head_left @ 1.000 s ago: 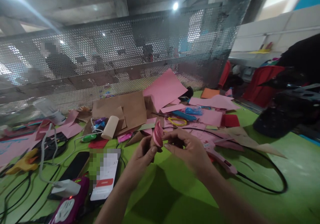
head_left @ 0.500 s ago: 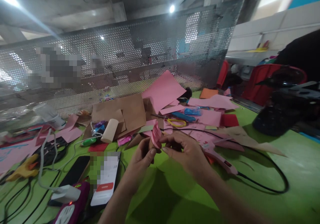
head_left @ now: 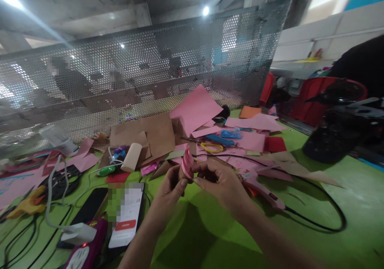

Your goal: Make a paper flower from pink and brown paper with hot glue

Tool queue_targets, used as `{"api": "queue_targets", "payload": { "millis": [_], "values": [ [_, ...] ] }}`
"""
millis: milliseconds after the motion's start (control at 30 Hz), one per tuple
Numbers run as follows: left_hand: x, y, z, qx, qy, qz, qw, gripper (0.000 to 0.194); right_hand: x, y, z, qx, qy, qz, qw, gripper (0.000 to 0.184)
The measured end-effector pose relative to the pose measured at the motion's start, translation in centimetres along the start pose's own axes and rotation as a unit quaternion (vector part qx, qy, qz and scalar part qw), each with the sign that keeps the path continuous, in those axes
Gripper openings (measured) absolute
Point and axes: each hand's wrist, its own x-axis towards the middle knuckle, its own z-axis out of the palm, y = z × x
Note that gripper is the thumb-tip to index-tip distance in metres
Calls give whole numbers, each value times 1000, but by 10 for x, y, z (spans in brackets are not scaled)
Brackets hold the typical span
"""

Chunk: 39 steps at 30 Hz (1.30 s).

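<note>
A small paper ice-cream cone (head_left: pixel 187 163), with pink layered folds twisting to a point over a brown base, stands nearly upright between my hands above the green table. My left hand (head_left: pixel 170 187) is closed around its base, thumb in front. From the right, the bent fingers and thumb of my right hand (head_left: pixel 219 181) pinch at the lower edge of the pink folds; the exact contact is partly hidden. Behind my right wrist lies a pink glue gun (head_left: pixel 265 193) with a black cord.
Yellow-handled scissors (head_left: pixel 212 147), pink paper sheets (head_left: pixel 198 109) and brown card (head_left: pixel 156 133) lie beyond my hands. At left are a lit phone (head_left: pixel 128 217), a dark phone (head_left: pixel 91 205) and a purple power strip (head_left: pixel 90 245). A perforated metal screen (head_left: pixel 192 73) stands behind.
The view has shifted slightly. The pink folds have tilted a little between my fingers, and both hands keep nearly the same places.
</note>
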Motion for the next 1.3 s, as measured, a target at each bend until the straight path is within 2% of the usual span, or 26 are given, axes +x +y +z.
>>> {"api": "queue_targets", "payload": {
  "millis": [167, 333, 500, 633, 800, 1033, 1300],
  "values": [
    [1, -1, -1, 0, -3, 1, 1000, 40, 2, -1, 1, 48, -33, 25, 998, 8],
    [1, -1, -2, 9, -12, 3, 1000, 39, 2, -3, 0, 2, -12, 1, 1000, 11],
    [2, 2, 0, 19, -7, 7, 1000, 39, 1, -4, 0, 14, -31, 12, 999, 7],
    [4, 2, 0, 31, -3, 40, 999, 33, 0, -4, 0, 7, -42, 17, 999, 12],
    [4, 0, -1, 63, -16, 51, 997, 31, -1, -1, 0, 0, -38, 19, 999, 10],
    [3, 1, -2, 72, -13, 51, 996, 29, -2, -5, 1, -3, -12, -20, 1000, 13],
    [4, -2, -2, 96, -19, 56, 994, 28, -4, -8, 2, -85, -46, -73, 993, 11]
  ]
}}
